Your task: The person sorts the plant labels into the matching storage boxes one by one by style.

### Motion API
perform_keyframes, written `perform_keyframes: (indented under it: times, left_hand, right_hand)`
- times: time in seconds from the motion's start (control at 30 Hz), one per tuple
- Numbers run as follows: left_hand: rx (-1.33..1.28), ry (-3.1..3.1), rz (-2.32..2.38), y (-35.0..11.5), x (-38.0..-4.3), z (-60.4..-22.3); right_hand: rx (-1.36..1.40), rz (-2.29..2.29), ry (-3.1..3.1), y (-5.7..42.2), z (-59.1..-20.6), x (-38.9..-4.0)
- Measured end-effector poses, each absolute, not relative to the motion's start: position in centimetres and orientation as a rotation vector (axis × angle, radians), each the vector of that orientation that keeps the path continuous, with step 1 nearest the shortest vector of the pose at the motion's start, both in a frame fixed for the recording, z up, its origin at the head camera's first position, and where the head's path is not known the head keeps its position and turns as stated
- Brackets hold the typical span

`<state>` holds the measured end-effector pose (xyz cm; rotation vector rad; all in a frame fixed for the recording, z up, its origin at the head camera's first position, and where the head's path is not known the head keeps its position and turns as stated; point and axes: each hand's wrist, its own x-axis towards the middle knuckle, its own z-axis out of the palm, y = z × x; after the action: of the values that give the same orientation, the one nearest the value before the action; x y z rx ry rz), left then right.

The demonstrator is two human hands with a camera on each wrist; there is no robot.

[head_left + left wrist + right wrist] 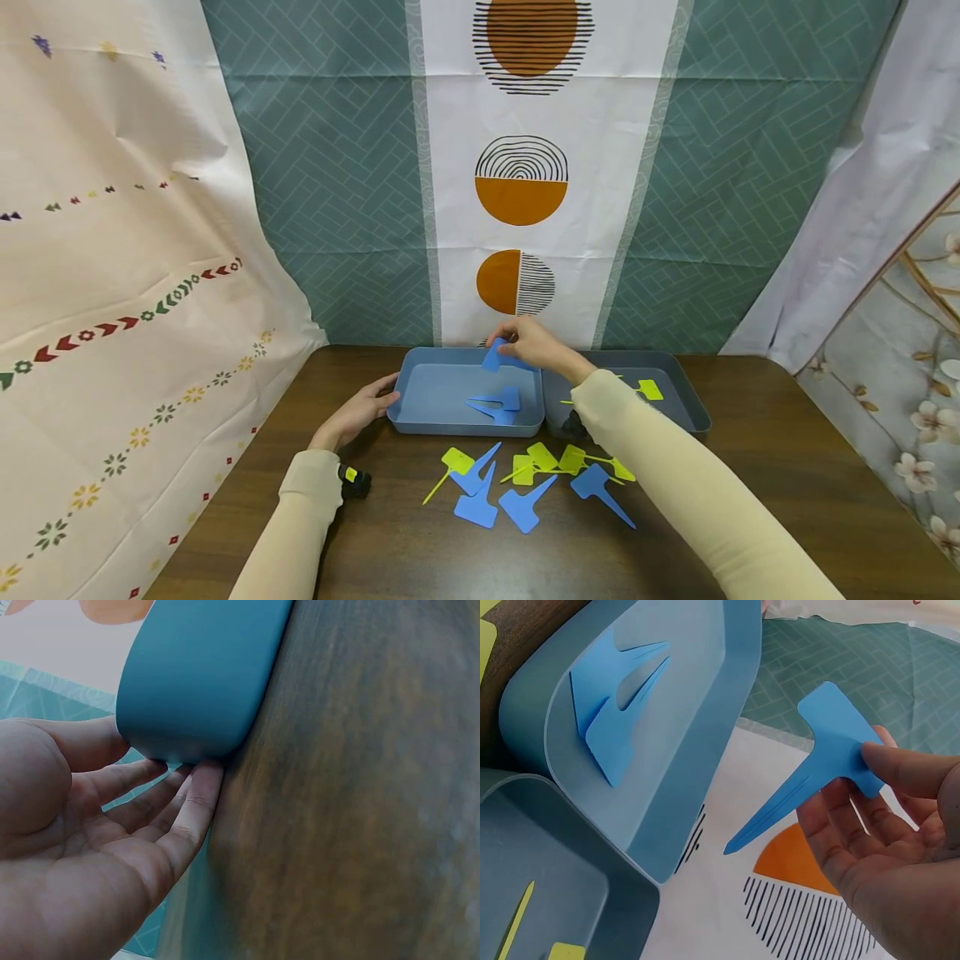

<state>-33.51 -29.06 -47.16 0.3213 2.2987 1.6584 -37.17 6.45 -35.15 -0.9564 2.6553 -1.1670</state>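
My right hand [538, 343] pinches a blue T-shaped plant label [832, 739] by its broad head, between thumb and fingers. It hovers above the back right of the light-blue tray [435, 383], and the label's pointed stem hangs free. Two more blue plant labels [609, 746] lie overlapping inside that tray. At the tray's left end, my left hand [363, 410] touches the outer wall with fairly straight fingers; in the left wrist view its fingertips [206, 774] rest low against the wall.
Beside the blue tray stands a dark grey tray [686, 400] holding yellow plant labels [649, 389], partly hidden by my right arm. Mixed blue labels [525, 507] and yellow labels [457, 461] lie on the wooden table [405, 542] before the trays. Patterned cloth [345, 167] hangs behind.
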Motion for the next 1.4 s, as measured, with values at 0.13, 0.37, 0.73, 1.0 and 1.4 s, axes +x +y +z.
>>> perform_keyframes:
  times: [0.13,0.37,0.73,1.0,1.4]
  left_hand:
    - [0.322,2.298,1.660,-29.1,-33.6,-47.3]
    - [0.335,2.296,1.668,-29.1,-33.6,-47.3]
    - [0.332,2.302,1.658,-29.1,-33.5,-47.3]
    - [0.312,2.298,1.655,-29.0,-33.4,-47.0]
    - [0.313,2.289,1.664,-29.0,-33.4,-47.1]
  right_hand:
    - [-0.969,-1.165,2.663,6.3,-35.3,-37.1]
    - [-0.971,-1.184,2.643,5.9,-35.3,-36.8]
    - [-0.838,-1.151,2.665,6.7,-36.4,-37.4]
    - [-0.875,-1.151,2.636,7.7,-35.8,-37.2]
    - [-0.924,-1.184,2.550,9.6,-34.3,-35.8]
